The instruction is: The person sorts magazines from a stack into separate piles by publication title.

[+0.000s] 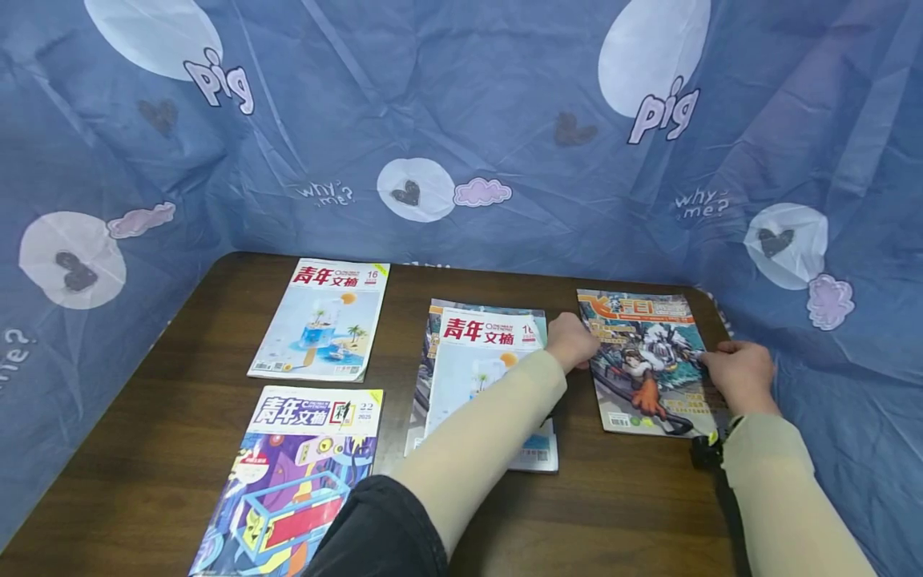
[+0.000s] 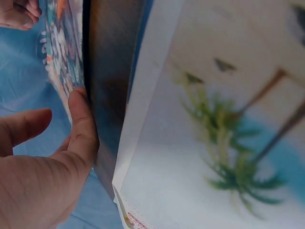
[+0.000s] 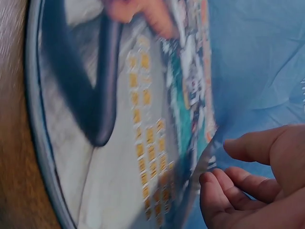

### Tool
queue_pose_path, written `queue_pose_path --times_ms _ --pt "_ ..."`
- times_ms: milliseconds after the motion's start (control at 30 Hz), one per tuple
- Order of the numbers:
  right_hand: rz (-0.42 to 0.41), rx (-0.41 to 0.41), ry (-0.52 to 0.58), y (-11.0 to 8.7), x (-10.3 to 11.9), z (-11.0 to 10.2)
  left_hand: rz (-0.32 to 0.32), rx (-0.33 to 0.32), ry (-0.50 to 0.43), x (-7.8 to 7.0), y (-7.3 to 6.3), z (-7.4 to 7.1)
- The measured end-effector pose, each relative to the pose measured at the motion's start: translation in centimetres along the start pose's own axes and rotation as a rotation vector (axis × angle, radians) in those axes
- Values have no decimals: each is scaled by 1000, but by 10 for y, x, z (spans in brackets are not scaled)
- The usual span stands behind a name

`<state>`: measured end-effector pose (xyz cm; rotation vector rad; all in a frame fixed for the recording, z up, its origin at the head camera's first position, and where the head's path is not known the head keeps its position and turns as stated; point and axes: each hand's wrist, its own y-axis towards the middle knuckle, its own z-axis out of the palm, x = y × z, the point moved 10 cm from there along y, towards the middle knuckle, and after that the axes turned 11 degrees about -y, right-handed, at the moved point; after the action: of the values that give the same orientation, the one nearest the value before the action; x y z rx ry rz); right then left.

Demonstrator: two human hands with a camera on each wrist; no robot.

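Note:
A comic magazine [image 1: 645, 365] with an orange title band lies flat on the right of the table. My left hand [image 1: 572, 340] is at its left edge; in the left wrist view, that hand's thumb and index finger [image 2: 82, 119] are apart, the index tip touching the magazine's edge. By the right edge is my right hand [image 1: 739, 375]. The right wrist view has its thumb and fingers [image 3: 217, 198] apart, with the fingertips against the edge. Under my left forearm, a white magazine [image 1: 486, 340] with a palm-beach cover lies on top of another comic magazine [image 1: 421, 401], partly hidden.
Another white beach-cover magazine [image 1: 324, 320] lies at the back left. In front of it is a purple magazine [image 1: 292, 481], partly covered by my left sleeve. Blue printed cloth [image 1: 461, 104] walls in the brown wooden table [image 1: 159, 417].

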<state>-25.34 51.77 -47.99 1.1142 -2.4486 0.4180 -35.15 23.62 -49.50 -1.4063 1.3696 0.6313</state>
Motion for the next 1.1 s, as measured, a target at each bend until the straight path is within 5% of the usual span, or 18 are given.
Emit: queue_pose_path --times_ms 433,667,1100 --pt "-65 -3 88 -24 41 -4 119 51 -22 -14 -18 -27" --pt "-88 -18 120 -41 63 -2 192 70 -105 -24 -35 -50" --pt "-234 -48 165 -94 110 -11 273 103 -146 -22 -67 -98"
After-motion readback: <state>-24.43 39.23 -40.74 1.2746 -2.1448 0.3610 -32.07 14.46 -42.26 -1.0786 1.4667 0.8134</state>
